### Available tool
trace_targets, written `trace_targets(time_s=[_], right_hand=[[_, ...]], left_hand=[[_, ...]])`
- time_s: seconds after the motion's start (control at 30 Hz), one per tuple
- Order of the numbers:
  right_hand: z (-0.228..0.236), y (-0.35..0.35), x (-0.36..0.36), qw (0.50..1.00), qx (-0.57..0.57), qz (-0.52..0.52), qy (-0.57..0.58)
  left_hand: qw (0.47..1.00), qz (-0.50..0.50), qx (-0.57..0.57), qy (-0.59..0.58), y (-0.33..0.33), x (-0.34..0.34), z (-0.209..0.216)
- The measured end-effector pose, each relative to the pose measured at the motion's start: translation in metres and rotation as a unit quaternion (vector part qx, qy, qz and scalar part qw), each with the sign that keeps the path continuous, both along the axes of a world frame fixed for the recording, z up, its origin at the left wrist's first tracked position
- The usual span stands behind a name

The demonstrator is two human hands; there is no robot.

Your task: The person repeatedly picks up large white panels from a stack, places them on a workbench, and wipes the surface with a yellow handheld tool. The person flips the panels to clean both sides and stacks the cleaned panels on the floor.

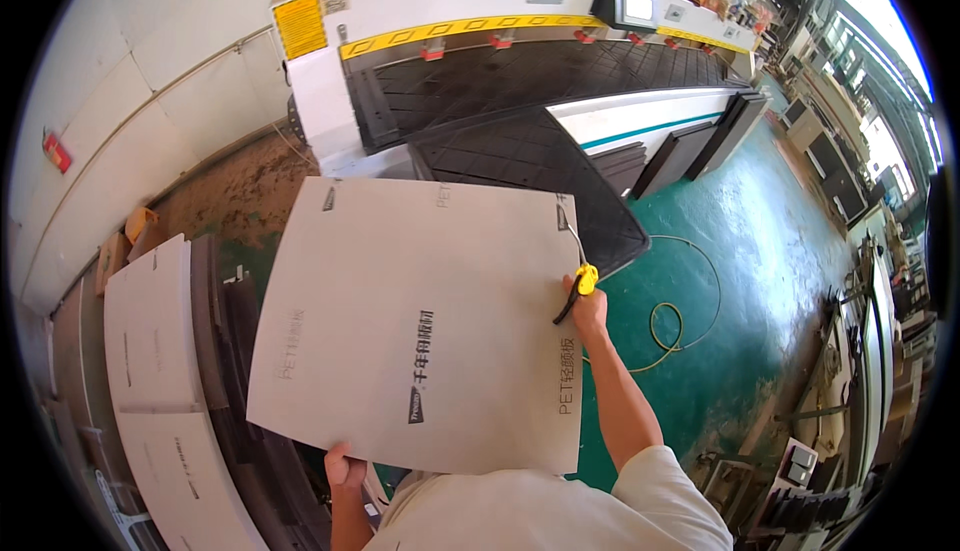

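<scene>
A large, pale rectangular board (450,281) with dark printing is held in front of me, its far edge near the dark table wing. My left hand (345,469) is closed round its near edge, toward the left corner. At the board's right edge, my right hand (592,313) grips a yellow air blow gun (587,278) with a black lever and a thin metal nozzle pointing away from me. Its fingers are partly hidden, so I cannot tell how firmly they also hold the board.
A white machine (430,3) with a yellow striped band, a small screen (638,6) and a black bed (540,71) stands ahead. Its dark wing (545,166) juts toward me. A hose (665,326) loops on the green floor at right. Stacked panels (155,336) stand at left.
</scene>
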State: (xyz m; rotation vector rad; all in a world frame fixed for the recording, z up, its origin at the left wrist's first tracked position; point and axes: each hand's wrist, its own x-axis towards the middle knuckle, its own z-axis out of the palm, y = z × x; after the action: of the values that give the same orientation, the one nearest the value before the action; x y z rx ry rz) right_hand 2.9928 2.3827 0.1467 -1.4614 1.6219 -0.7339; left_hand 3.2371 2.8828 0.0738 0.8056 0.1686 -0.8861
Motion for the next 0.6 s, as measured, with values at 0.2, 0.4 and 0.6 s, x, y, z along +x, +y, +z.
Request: trace_targets(time_s=[0.2, 0.4, 0.6], right_hand=[[-0.024, -0.052, -0.131, 0.998, 0.018, -0.039, 0.042], [-0.055, -0.127, -0.173, 0.999, 0.012, -0.012, 0.033], [-0.023, -0.231, -0.208, 0.933, 0.023, 0.15, 0.327]], left_hand=[[0.995, -0.087, -0.007, 0.039, -0.077, -0.073, 0.007], [0.987, -0.136, 0.021, 0.079, -0.13, -0.128, -0.013], [0.928, -0.296, 0.095, 0.204, -0.194, -0.168, -0.023]])
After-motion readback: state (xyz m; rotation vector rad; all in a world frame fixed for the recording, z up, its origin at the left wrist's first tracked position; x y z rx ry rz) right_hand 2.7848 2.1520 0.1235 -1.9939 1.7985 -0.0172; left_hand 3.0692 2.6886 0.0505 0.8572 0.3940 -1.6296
